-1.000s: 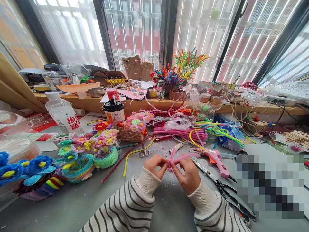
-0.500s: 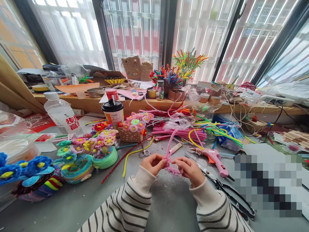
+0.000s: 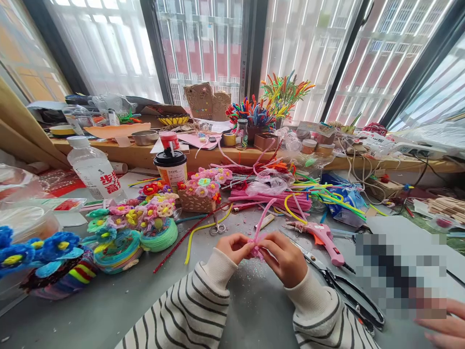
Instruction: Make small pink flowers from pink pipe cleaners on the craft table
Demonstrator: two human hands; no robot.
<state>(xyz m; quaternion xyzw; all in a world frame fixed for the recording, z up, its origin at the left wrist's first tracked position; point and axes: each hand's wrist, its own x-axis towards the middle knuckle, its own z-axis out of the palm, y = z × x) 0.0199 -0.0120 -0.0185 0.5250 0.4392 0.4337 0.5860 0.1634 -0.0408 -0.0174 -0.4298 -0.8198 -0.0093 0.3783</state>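
A pink pipe cleaner (image 3: pixel 267 213) rises from between my two hands, its lower part bent into a small bundle. My left hand (image 3: pixel 235 247) pinches it between thumb and forefinger. From the other side, my right hand (image 3: pixel 283 257) closes its fingertips on the same pink piece. Fingers partly cover the bent part. Pink fuzz and glitter lie on the grey table (image 3: pixel 250 310) just below. Close to my right hand are a pink glue gun (image 3: pixel 325 242) and large black-handled scissors (image 3: pixel 345 291).
Small scissors (image 3: pixel 218 227) and a yellow pipe cleaner (image 3: pixel 192 240) lie to the left. Behind is a pile of pink pipe cleaners (image 3: pixel 247 196). Fuzzy flower pots (image 3: pixel 158 235), a cup (image 3: pixel 170 169) and a bottle (image 3: pixel 94 167) stand left. Another person's hand (image 3: pixel 441 320) shows at right.
My right hand has moved left and closed on the pink pipe cleaner beside my left hand. The upright strand leans more to the right. Another person's hand has entered at the lower right.
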